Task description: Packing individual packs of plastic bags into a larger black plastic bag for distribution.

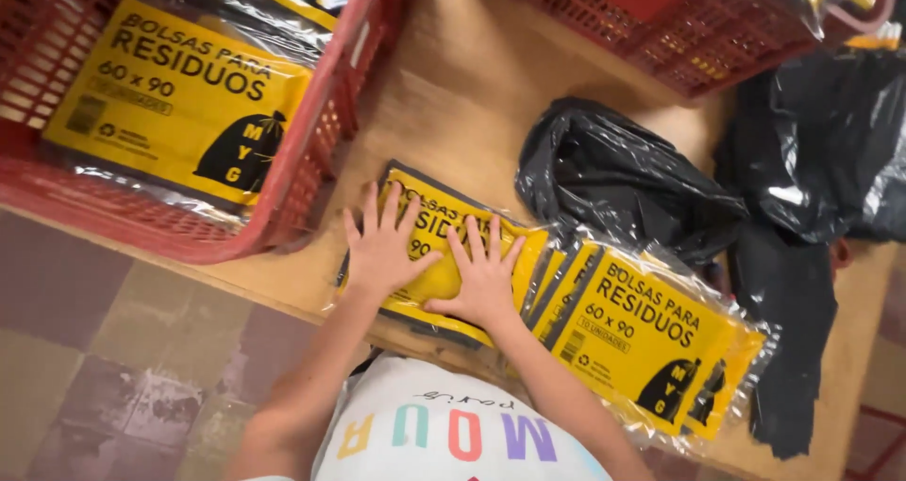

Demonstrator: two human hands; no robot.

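Ten fingers are spreading flat, pinching nothing: the left hand (pixel 380 247) and the right hand (pixel 483 278) are pressing side by side on a yellow packet of black bags (pixel 429 254) lying at the near edge of the wooden table (pixel 472 75). Just right of it, more yellow packets (pixel 642 335) are fanning out under clear wrap. Loose black bags (pixel 613 184) are lying beyond, and a red basket (pixel 283 193) holding another packet is sitting to the left.

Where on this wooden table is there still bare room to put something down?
Bare wood shows on the table between the two red baskets, above the yellow packet under both hands. The right side is crowded with black bags and more packets.
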